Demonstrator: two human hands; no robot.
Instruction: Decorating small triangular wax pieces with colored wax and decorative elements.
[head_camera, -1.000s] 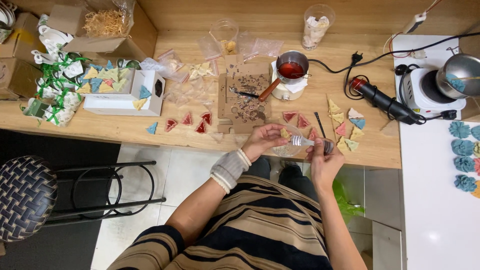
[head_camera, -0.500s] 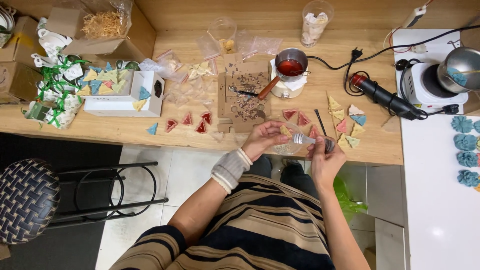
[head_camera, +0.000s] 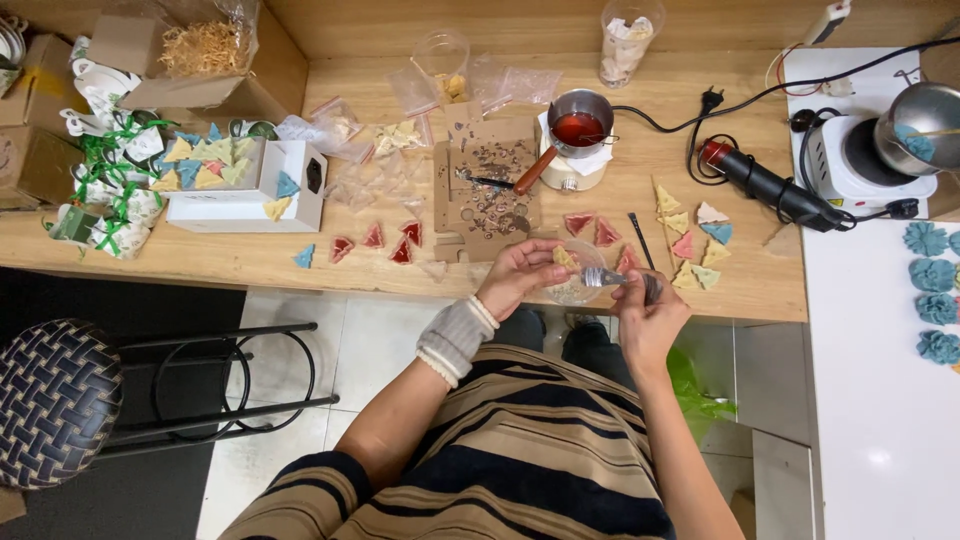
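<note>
A small yellowish triangle piece (head_camera: 565, 257) sits pinched in the fingertips of the left hand (head_camera: 515, 278), held just over a clear round dish (head_camera: 575, 285) at the near edge of the wooden worktop (head_camera: 380, 275). The right hand (head_camera: 648, 315) is closed around the handle of a small metal spoon (head_camera: 603, 278), whose bowl reaches over the dish toward the triangle. Both hands hover right at the table's front lip, above the person's lap. Just behind them lie red triangle pieces (head_camera: 590, 228), and to the right a cluster of pastel triangles (head_camera: 695, 245) beside a thin dark stick (head_camera: 640, 238). Farther back stand a small melting pot (head_camera: 580, 128) of red liquid and a spattered cardboard sheet (head_camera: 488, 185); a white box (head_camera: 245, 190) of coloured triangles stands well to the left. At the right a black corded tool (head_camera: 765, 185) lies near the worktop's end, where a white counter (head_camera: 880, 380) begins. Below the edge is pale tiled floor (head_camera: 330, 350), with a woven stool (head_camera: 55, 400) standing off to the left.
</note>
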